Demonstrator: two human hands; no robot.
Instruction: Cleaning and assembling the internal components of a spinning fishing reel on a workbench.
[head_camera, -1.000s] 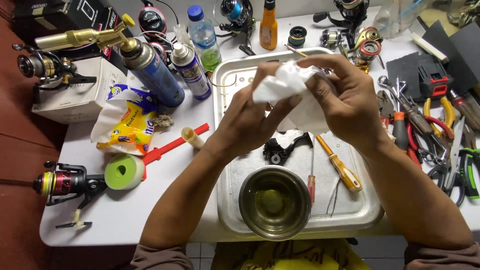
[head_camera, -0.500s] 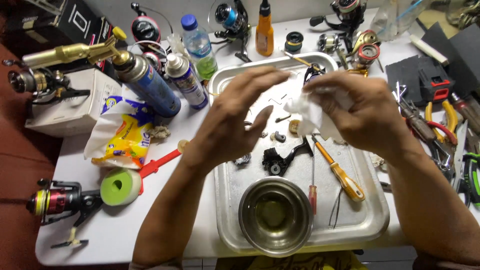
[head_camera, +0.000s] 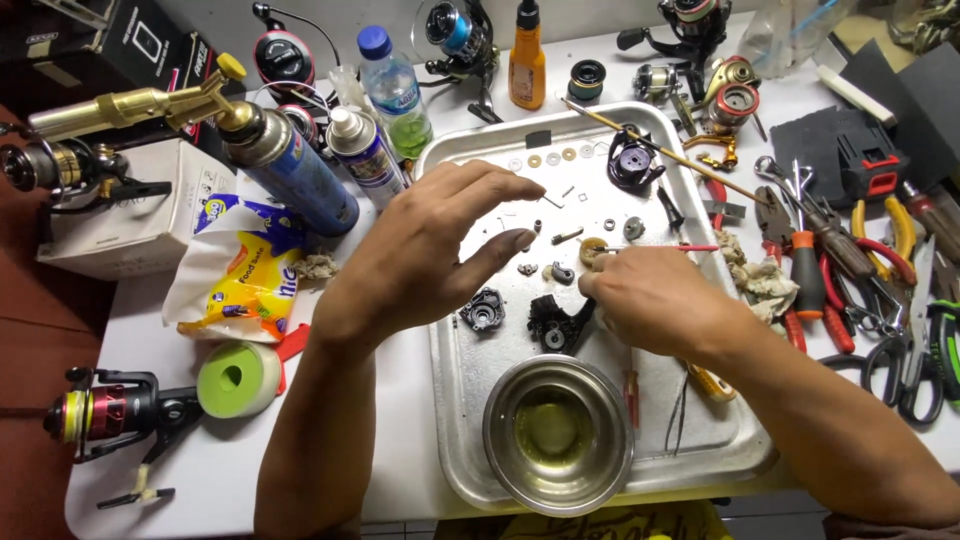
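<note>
My left hand hovers open over the left part of the metal tray, fingers spread and holding nothing. My right hand rests low on the tray, its fingertips pinched at a small round brass part. Between the hands lie a black reel frame piece and a small dark gear housing. Small washers and screws are scattered at the tray's far end. A steel bowl with yellowish liquid stands at the tray's near edge. A crumpled tissue lies just right of the tray.
Two spray cans, a water bottle and an orange bottle stand behind the tray. Fishing reels lie at the left and the back. Pliers, screwdrivers and scissors crowd the right. A green tape roll and a yellow bag lie at the left.
Both hands held the white tissue up together; now the tissue lies right of the tray, my left hand has opened, and my right hand has dropped to the small parts.
</note>
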